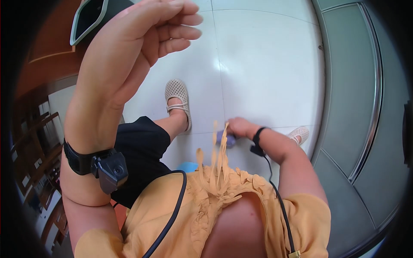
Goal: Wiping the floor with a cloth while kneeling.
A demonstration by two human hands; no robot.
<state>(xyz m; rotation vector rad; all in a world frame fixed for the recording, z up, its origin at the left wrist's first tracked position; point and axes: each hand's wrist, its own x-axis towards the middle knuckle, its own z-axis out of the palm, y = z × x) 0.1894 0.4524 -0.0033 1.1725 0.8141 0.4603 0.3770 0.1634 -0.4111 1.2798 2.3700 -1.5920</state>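
My left hand (172,30) is raised close to the camera at the upper left, palm turned to the right. Its fingers are loosely bent and a little apart, and no object shows in it. Much lower, near the floor, my right hand (238,127) is closed at the edge of a small purple item (227,139), which is blurred, perhaps a cloth. Dangling yellow ties (222,154) of the top partly cover this item and the fingertips. A light blue thing (188,166) shows just past the top's edge, mostly hidden.
Grey-green cabinet doors (351,80) with a metal edge strip line the right side. White floor tiles (267,64) lie between the cabinets and brown wooden furniture (51,38) at left. A dark-panelled object with a pale frame (105,19) stands there. A black cable (179,206) crosses the top.
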